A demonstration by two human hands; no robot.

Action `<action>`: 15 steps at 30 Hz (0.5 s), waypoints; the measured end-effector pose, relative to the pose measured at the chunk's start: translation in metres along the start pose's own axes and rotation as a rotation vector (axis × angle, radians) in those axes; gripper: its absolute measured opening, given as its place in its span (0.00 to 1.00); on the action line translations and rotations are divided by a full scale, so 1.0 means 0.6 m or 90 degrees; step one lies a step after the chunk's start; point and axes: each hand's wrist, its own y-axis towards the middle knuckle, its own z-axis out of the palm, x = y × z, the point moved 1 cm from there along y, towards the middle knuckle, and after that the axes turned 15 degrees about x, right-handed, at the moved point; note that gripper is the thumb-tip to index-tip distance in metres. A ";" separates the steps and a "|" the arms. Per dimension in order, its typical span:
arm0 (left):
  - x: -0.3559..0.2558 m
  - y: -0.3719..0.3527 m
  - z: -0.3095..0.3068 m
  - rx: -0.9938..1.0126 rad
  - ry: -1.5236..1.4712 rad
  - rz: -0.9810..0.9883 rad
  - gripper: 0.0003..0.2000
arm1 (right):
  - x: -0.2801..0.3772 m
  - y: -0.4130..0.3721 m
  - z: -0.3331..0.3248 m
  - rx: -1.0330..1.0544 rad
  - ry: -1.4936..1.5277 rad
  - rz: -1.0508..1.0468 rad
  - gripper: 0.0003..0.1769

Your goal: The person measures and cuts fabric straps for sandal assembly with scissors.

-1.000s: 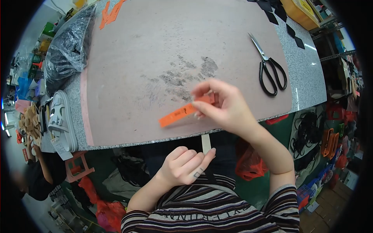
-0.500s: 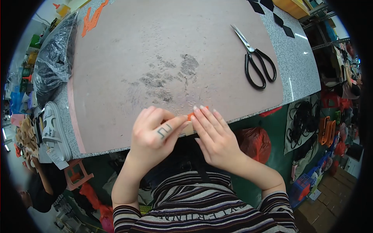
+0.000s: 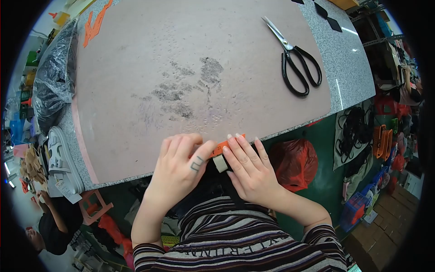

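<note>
At the mat's near edge lies a small orange strip [image 3: 223,147] with dark printed marks. My left hand [image 3: 179,158] has its fingers curled, with thumb and forefinger at the strip's left end; the exact contact is partly hidden. My right hand [image 3: 251,170] rests with outstretched fingers over the strip's right part. Between the hands, just below the orange strip, a short cream-coloured piece [image 3: 220,163] hangs at the edge beside black material. Farther off on the mat [image 3: 136,59] are scissors [image 3: 292,54] with black handles, blades slightly apart.
Orange cut pieces [image 3: 94,27] lie at the far left, black diamond-shaped pieces [image 3: 327,16] at the far right. A clear bag of dark material [image 3: 56,77] and a white sandal [image 3: 63,158] flank the left side. A red plastic bag [image 3: 294,165] sits below the table's right edge.
My hands have drawn slightly apart, so more of the orange strip and the cream piece shows. My left fingers have shifted left. The view has tilted a little.
</note>
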 end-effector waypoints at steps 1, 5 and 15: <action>0.000 0.002 0.011 -0.037 0.039 0.021 0.27 | -0.001 0.000 0.001 0.000 -0.011 -0.004 0.34; -0.003 0.014 0.012 -0.093 0.022 0.130 0.13 | -0.007 -0.001 0.003 -0.008 -0.038 -0.009 0.33; 0.050 0.059 -0.018 -0.051 -0.193 -0.064 0.06 | -0.001 0.003 0.007 -0.005 -0.039 0.010 0.34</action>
